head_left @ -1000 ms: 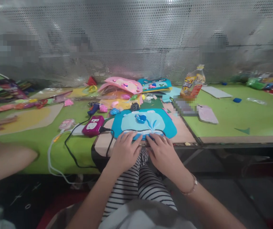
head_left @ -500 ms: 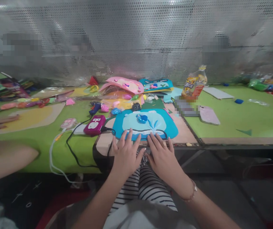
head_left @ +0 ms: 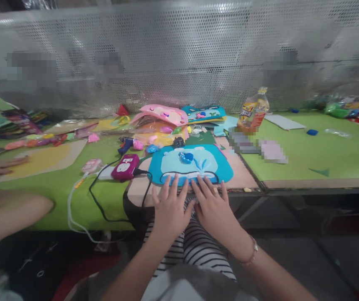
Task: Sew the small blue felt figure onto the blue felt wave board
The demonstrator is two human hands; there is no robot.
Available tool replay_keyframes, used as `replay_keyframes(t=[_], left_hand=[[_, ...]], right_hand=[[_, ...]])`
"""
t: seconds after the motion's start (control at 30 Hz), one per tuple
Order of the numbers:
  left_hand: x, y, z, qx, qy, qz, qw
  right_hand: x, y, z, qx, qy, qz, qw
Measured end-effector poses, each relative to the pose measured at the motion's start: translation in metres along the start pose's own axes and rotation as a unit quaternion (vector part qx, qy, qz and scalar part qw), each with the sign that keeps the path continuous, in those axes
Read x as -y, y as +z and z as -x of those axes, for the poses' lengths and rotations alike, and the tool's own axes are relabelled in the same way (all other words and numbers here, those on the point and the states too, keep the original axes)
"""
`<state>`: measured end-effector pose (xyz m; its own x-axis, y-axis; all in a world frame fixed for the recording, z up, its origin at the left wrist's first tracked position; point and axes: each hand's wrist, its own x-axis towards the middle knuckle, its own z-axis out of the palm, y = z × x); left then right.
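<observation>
A blue craft board (head_left: 160, 164) with rounded corners lies at the table's near edge. On its paler blue middle sit a small blue clay figure (head_left: 186, 157) and a light blue tail-like clay shape (head_left: 203, 166). A black line outlines a whitish strip along its lower side. My left hand (head_left: 172, 205) rests with fingers spread, its tips on the board's near edge. Beside it my right hand (head_left: 212, 202) lies flat, fingertips touching the same edge. The two thumbs nearly meet. Neither hand grasps anything.
Left of the board are a magenta device (head_left: 125, 168) with a black cable, and a white cable (head_left: 70, 207). Clay lumps (head_left: 152, 148) and decorated boards (head_left: 163, 115) lie behind. A plastic bottle (head_left: 252, 110) stands at right. Another person's hand (head_left: 5, 165) rests on yellow paper.
My left hand has shifted slightly right, closer to my right hand. The board and clay pieces stay in place; the whole view has tilted a little.
</observation>
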<state>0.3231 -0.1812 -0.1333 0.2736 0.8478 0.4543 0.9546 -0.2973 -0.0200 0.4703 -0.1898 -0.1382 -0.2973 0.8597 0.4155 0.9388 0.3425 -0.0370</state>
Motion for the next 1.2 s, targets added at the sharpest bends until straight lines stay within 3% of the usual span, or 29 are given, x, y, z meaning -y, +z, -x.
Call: replay_keyframes(t=[0.13,0.3,0.47,0.6,0.83,1.03,1.2], left_hand=[[-0.004,0.003,0.001,0.004,-0.034,-0.005,0.999],[-0.004,0.003,-0.001,0.002,-0.029,0.000,1.000],[-0.011,0.003,-0.005,-0.003,0.028,0.018,0.999],[-0.023,0.006,-0.008,0.006,0.093,0.034,0.995],[-0.032,0.011,-0.008,0.005,0.082,0.048,0.995],[-0.052,0.008,-0.011,0.001,0.060,0.033,0.998],[-0.059,0.016,-0.016,0.005,0.096,0.038,0.995]], right_hand=[[0.002,-0.001,0.000,0.006,0.005,0.003,1.000],[0.002,-0.001,0.000,0.007,0.003,0.003,1.000],[-0.007,-0.005,0.000,0.009,-0.018,0.008,1.000],[-0.017,-0.008,0.005,0.006,0.028,0.039,0.999],[-0.028,-0.011,0.009,0.041,0.008,0.052,0.998],[-0.044,-0.034,-0.006,0.100,-0.033,0.031,0.994],[-0.066,-0.033,-0.026,0.079,0.030,0.031,0.996]])
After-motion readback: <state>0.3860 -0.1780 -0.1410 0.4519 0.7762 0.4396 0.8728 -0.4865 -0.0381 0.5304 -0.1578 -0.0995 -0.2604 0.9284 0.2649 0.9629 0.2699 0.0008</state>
